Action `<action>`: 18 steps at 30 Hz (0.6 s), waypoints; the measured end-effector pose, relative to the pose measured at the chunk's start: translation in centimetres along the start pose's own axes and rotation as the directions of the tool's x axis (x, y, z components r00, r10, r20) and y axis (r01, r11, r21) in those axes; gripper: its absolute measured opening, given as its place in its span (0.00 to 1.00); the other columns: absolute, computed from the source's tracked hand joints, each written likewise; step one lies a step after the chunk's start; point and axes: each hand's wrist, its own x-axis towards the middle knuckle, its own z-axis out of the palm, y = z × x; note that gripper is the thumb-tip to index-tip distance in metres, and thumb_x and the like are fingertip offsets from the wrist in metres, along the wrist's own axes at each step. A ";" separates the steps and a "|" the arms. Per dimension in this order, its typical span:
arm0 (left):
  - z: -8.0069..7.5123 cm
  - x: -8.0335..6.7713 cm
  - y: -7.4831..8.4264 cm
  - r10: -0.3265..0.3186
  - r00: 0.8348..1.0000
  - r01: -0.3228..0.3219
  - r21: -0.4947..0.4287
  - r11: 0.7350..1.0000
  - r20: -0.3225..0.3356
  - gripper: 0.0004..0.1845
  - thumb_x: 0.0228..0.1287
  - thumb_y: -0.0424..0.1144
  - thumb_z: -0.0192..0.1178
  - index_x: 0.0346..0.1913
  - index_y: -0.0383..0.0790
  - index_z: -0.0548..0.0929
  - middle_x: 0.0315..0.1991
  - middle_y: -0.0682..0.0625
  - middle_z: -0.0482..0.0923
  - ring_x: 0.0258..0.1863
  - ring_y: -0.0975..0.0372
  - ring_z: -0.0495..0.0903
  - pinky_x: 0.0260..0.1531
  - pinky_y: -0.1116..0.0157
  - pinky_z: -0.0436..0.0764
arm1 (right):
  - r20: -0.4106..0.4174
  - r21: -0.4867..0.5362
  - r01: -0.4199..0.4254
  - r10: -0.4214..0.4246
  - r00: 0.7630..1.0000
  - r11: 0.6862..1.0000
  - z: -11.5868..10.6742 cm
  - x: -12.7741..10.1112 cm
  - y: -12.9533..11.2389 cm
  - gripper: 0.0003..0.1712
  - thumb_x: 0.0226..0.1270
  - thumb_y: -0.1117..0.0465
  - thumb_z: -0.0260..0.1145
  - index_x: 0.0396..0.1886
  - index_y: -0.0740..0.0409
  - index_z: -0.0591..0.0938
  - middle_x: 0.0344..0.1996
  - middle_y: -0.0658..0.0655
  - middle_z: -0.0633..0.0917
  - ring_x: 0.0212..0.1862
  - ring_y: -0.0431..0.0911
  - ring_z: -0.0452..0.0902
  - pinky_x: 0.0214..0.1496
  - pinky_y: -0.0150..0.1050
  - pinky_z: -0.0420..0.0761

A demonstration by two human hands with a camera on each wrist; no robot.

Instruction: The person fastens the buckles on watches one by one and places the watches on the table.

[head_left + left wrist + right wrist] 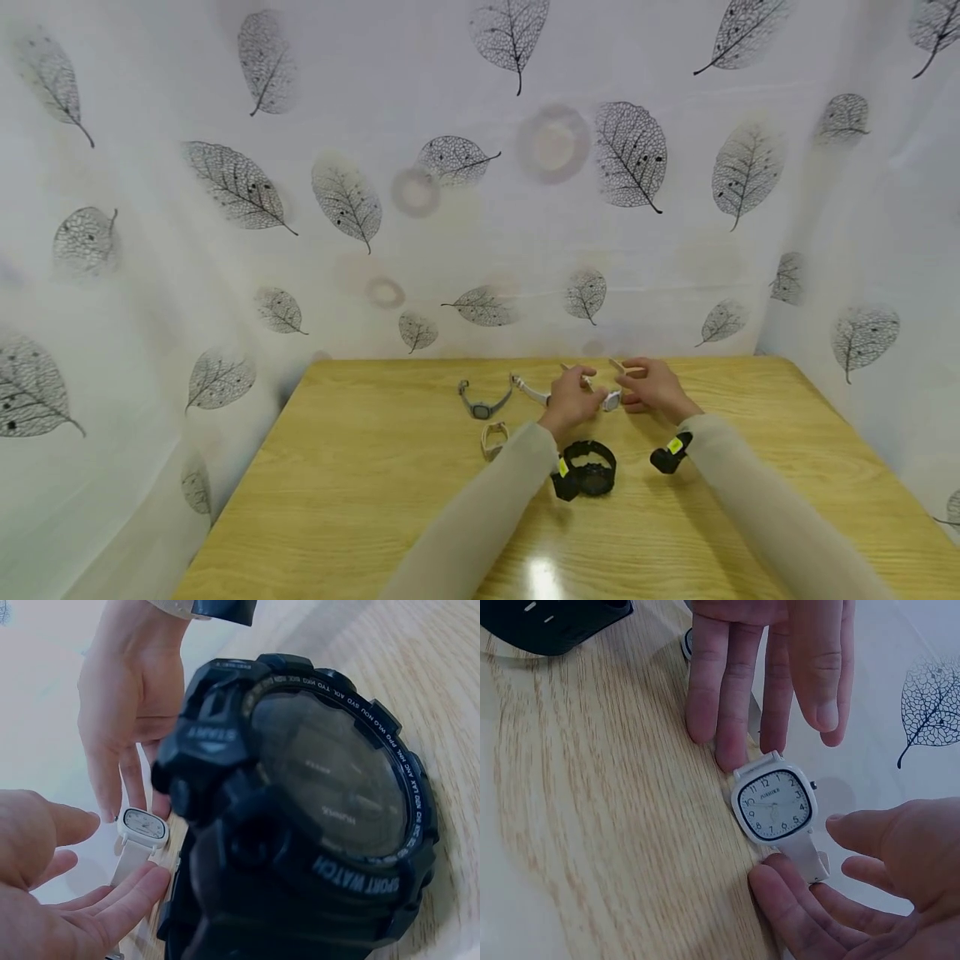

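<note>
— Where is the white square-faced wristwatch lying?
— On the wooden worktop, between my hands.
— Fingers?
— My left hand and right hand are touching its straps, fingers straight and spread.

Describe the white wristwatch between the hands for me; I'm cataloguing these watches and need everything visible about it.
The white wristwatch has a rounded-square case, a white dial with black numerals, slim hands, a small brand word too small to read, and a dark crown on one side. Its strap looks like smooth white plastic or rubber. It lies face up at the far part of the wooden table. The left hand touches the strap at one end with straight fingertips; the right hand touches the other end. Neither has a closed grip.
</note>
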 end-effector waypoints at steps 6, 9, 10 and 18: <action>0.2 -0.1 0.1 0.013 1.000 -0.013 -0.003 1.000 -0.009 0.21 0.71 0.39 0.67 0.63 0.39 0.80 0.55 0.39 0.81 0.51 0.51 0.82 0.46 0.56 0.85 | -0.020 -0.004 -0.007 0.007 1.000 1.000 0.3 -0.1 -0.1 0.35 0.78 0.65 0.60 0.77 0.75 0.59 0.67 0.84 0.66 0.37 0.54 0.89 0.39 0.48 0.89; 0.4 0.0 0.2 -0.004 1.000 0.004 -0.012 1.000 -0.021 0.20 0.70 0.38 0.67 0.62 0.40 0.81 0.56 0.39 0.82 0.52 0.52 0.82 0.46 0.56 0.84 | -0.013 -0.002 -0.002 0.002 1.000 1.000 0.5 -0.2 -0.2 0.36 0.78 0.66 0.61 0.76 0.76 0.58 0.67 0.85 0.66 0.40 0.57 0.89 0.41 0.49 0.89; 0.5 0.0 0.2 -0.012 1.000 0.011 -0.020 1.000 -0.025 0.20 0.70 0.38 0.68 0.62 0.40 0.81 0.55 0.39 0.82 0.52 0.52 0.82 0.45 0.55 0.84 | -0.015 0.007 -0.005 0.005 1.000 1.000 0.6 -0.2 -0.2 0.36 0.77 0.66 0.62 0.76 0.75 0.59 0.67 0.84 0.66 0.40 0.58 0.88 0.41 0.49 0.89; 0.7 0.1 0.2 -0.035 0.999 0.033 -0.043 0.998 -0.033 0.19 0.69 0.36 0.68 0.61 0.40 0.82 0.55 0.39 0.83 0.50 0.52 0.83 0.44 0.55 0.85 | -0.016 0.090 -0.003 0.005 1.000 0.996 0.8 -0.2 0.3 0.35 0.76 0.69 0.63 0.76 0.73 0.60 0.65 0.84 0.69 0.38 0.53 0.89 0.41 0.47 0.89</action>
